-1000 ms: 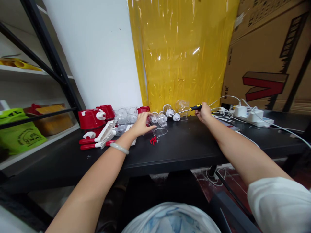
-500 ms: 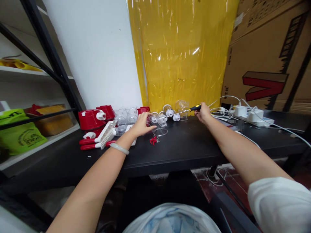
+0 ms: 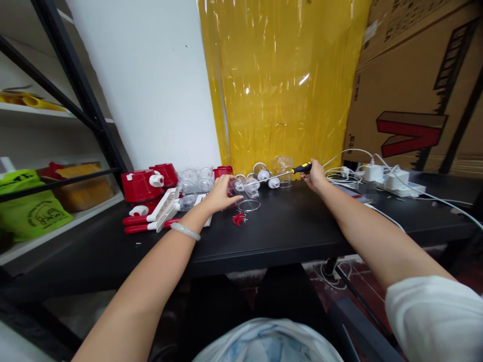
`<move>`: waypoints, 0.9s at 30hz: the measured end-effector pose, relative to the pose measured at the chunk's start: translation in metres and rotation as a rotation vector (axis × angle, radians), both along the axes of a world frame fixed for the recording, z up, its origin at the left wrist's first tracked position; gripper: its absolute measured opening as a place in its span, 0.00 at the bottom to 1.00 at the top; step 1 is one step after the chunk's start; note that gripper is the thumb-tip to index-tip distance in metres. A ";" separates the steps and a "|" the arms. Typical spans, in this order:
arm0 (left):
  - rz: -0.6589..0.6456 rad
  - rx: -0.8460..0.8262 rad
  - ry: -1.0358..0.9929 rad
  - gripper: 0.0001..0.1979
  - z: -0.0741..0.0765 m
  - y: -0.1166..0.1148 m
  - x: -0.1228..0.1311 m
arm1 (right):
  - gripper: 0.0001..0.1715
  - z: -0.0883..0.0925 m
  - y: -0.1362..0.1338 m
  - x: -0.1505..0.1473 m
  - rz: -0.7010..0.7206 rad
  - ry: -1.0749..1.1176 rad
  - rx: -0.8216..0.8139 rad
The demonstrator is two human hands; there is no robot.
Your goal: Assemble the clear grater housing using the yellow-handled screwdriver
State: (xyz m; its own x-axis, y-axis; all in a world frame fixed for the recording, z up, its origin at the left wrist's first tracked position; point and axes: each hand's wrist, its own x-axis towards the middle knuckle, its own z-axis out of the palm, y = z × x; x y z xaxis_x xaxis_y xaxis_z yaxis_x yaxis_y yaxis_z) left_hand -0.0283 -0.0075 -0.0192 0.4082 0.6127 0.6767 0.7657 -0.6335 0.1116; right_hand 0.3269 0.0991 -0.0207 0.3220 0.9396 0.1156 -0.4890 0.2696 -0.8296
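My right hand [image 3: 316,176] grips a screwdriver with a yellow and black handle [image 3: 303,167]; its shaft points left toward clear plastic cups [image 3: 260,172] at the back of the black table [image 3: 287,226]. My left hand [image 3: 221,193] is curled over a clear plastic piece [image 3: 237,186] on the table. A clear ring [image 3: 248,205] and a small red part [image 3: 238,218] lie just in front of that hand. A pale bangle sits on my left wrist.
Red and white plastic housings [image 3: 145,185] and red handles [image 3: 143,223] lie at the left. White chargers and cables [image 3: 388,180] occupy the back right. A yellow film sheet [image 3: 283,80], a cardboard box [image 3: 418,85] and a metal shelf [image 3: 49,151] surround the table.
My right hand and the screwdriver have shifted very slightly; the left hand stays on the clear piece.
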 end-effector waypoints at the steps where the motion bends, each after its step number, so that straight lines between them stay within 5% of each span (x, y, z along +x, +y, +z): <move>1: 0.001 0.002 -0.001 0.29 0.000 0.000 0.000 | 0.16 0.001 -0.001 0.001 0.007 0.007 -0.011; 12: -0.006 -0.005 0.008 0.29 0.000 0.001 -0.001 | 0.15 0.001 -0.008 0.002 -0.050 -0.148 0.067; 18: -0.007 -0.008 0.007 0.29 0.000 0.000 0.000 | 0.25 -0.001 -0.004 0.004 -0.028 -0.110 0.055; 27: 0.002 -0.026 0.000 0.28 0.002 -0.002 0.001 | 0.15 -0.001 -0.006 0.003 -0.038 -0.120 0.086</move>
